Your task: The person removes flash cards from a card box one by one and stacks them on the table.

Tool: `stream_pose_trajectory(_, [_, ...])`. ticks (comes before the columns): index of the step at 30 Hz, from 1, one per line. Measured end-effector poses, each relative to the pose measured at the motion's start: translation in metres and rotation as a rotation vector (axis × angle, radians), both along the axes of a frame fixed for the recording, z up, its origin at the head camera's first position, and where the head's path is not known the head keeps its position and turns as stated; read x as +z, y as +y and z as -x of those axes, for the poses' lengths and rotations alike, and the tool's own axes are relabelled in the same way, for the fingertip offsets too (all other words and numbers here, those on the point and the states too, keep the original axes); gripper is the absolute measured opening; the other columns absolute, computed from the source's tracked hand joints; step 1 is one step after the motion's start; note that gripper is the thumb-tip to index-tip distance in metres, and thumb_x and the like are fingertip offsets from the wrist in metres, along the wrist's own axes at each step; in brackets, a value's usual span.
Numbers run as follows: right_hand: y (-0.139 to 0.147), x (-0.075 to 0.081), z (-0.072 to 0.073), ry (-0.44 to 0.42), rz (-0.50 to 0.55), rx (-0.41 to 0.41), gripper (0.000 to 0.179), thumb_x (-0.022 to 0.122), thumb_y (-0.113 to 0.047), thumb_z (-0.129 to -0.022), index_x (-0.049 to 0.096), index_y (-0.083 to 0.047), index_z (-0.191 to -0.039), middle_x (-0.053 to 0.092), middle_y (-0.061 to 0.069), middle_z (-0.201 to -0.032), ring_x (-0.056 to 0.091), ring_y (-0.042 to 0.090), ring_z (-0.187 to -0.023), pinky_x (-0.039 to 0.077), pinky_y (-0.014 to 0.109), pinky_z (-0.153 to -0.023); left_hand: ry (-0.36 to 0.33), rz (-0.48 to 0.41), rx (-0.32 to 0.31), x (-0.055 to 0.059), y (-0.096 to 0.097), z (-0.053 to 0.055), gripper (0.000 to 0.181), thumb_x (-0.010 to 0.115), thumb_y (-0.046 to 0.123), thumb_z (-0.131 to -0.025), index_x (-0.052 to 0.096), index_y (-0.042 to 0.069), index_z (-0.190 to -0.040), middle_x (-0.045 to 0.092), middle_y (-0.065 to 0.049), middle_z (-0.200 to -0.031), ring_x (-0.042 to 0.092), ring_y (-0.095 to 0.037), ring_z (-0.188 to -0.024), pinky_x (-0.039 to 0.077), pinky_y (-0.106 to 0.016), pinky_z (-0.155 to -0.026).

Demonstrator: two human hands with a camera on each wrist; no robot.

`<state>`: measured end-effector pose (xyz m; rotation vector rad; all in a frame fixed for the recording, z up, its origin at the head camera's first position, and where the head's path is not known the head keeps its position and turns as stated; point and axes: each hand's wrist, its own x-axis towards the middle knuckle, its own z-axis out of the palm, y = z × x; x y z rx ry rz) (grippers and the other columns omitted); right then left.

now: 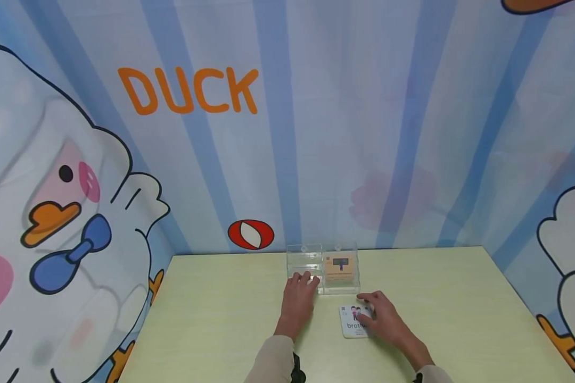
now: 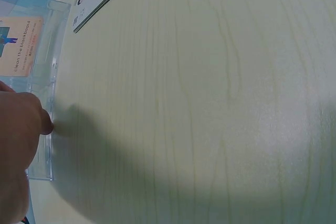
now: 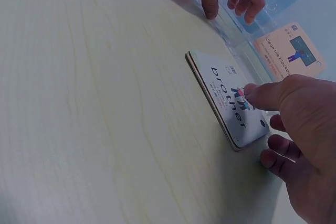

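Note:
A clear plastic box [image 1: 341, 291] with two compartments stands near the back edge of the table. An orange card reading "clean the blackboard" [image 1: 339, 266] is in its right compartment. Over the left compartment is my left hand [image 1: 298, 299]; its thumb touches the front edge, and the bent fingers are spread apart from the thumb. In front of the box lies a stack of white cards [image 3: 223, 98], the top one reading "brother". My right hand [image 1: 385, 319] reaches over the stack, thumb above the picture and fingers beyond the far side, apart from the cards.
The pale wood-grain table [image 1: 211, 308] extends to both sides of the box. Behind it hangs a blue striped cloth [image 1: 326, 133] with duck drawings and the word "DUCK". A dark band [image 1: 297, 369] is on the left wrist.

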<state>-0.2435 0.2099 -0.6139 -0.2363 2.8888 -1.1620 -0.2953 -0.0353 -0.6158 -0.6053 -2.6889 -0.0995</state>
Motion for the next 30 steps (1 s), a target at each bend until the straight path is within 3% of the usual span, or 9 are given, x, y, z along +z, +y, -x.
stream_pose_trajectory(8, [0.005,0.011,0.006,0.020,0.040,-0.032,0.050,0.076,-0.013,-0.094,0.058,-0.006,-0.141,0.061,0.009,-0.114,0.051,0.018,-0.086,0.045,0.029,-0.072,0.002,-0.017,-0.003,0.001,0.001,-0.001,0.044,0.077,-0.003,-0.081,0.070,0.019,-0.119,0.063,-0.003,-0.110,0.058,-0.024,-0.098,0.052,-0.039,-0.088])
stream_pose_trajectory(17, [0.003,0.032,0.026,0.141,0.050,0.050,0.051,0.074,-0.012,-0.095,0.055,-0.002,-0.142,0.061,0.009,-0.104,0.051,0.018,-0.079,0.044,0.028,-0.065,0.000,-0.018,-0.009,0.000,0.000,0.000,0.044,0.076,-0.003,-0.081,0.070,0.019,-0.119,0.063,-0.003,-0.111,0.058,-0.024,-0.099,0.052,-0.039,-0.088])
stream_pose_trajectory(30, [-0.005,0.048,0.050,0.114,0.159,0.054,0.051,0.069,-0.015,-0.100,0.051,-0.002,-0.147,0.065,0.011,-0.105,0.058,0.018,-0.079,0.048,0.031,-0.067,-0.014,-0.019,-0.016,0.001,-0.002,0.000,0.047,0.077,-0.003,-0.079,0.069,0.019,-0.120,0.063,-0.003,-0.113,0.058,-0.025,-0.101,0.052,-0.040,-0.089])
